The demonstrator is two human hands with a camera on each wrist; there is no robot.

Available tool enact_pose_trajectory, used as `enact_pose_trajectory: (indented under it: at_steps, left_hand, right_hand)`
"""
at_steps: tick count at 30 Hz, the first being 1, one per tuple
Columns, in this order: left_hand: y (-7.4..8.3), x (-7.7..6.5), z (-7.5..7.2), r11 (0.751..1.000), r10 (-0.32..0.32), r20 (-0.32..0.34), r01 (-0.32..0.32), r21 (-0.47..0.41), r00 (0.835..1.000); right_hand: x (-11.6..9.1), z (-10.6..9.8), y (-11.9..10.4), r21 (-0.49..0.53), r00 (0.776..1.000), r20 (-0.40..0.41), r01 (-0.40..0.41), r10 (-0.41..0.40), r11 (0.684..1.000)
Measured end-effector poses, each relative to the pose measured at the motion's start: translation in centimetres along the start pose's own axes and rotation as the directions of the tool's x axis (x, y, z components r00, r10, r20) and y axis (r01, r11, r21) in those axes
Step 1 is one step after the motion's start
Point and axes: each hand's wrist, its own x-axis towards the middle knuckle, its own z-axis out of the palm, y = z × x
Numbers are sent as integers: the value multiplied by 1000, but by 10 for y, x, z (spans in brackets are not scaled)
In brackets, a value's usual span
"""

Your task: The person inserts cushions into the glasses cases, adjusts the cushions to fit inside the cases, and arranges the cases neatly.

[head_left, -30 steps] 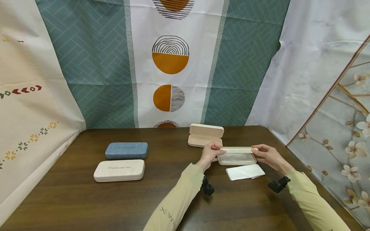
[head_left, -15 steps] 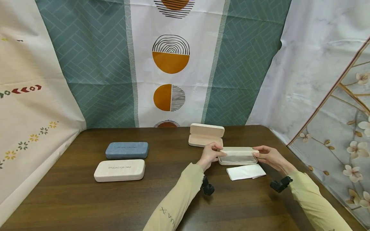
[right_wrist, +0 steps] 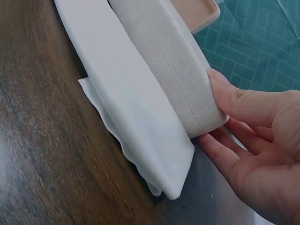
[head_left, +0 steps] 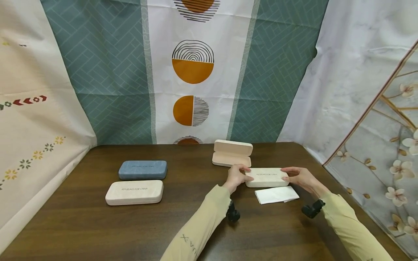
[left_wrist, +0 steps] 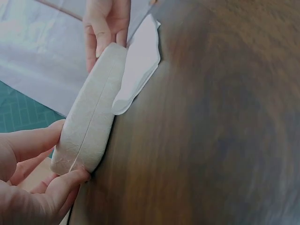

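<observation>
A cream glasses case [head_left: 266,177] with its lid closed lies on the right part of the table. My left hand [head_left: 236,177] grips its left end, thumb on one side and fingers on the other. At the opposite end my right hand [head_left: 302,179] pinches the case between thumb and fingers, as the right wrist view shows. Just in front of the case lies a folded white cloth [head_left: 277,194], which neither hand holds. Behind my left hand stands an opened pale pink case [head_left: 232,153], its inside facing me.
On the left part of the wooden table [head_left: 156,232], a blue case [head_left: 143,170] lies behind a second cream case [head_left: 134,192], both closed. A patterned curtain [head_left: 192,72] hangs along the back edge. Floral cloth [head_left: 392,174] borders the right side.
The lid of the cream glasses case has swung down toward me and closed, hiding its grey interior. Both hands have stayed at its ends. The cloth and other cases have not moved.
</observation>
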Motion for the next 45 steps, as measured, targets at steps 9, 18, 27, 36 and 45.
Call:
enact_pose_trajectory:
  at_steps: [9, 18, 27, 36, 45]
  left_hand:
    - [-4, 0, -33, 998, -47, 51, 45, 39, 998]
    - [-2, -3, -87, 990, -119, 156, 105, 96, 981]
    - [1, -12, -142, 973, -164, 298, 105, 206, 940]
    - [7, -22, -182, 939, -234, 406, 97, 330, 883]
    - [7, -31, -212, 925, -266, 501, 73, 372, 824]
  right_hand:
    - [11, 24, -13, -32, 998, 63, -7, 9, 999]
    - [32, 60, -34, -102, 992, 120, 43, -31, 994]
    - [43, 103, -56, -105, 973, 202, 139, -115, 985]
    - [50, 142, -72, -96, 937, 305, 209, -171, 973]
    - [48, 169, -85, -71, 909, 363, 247, -205, 967]
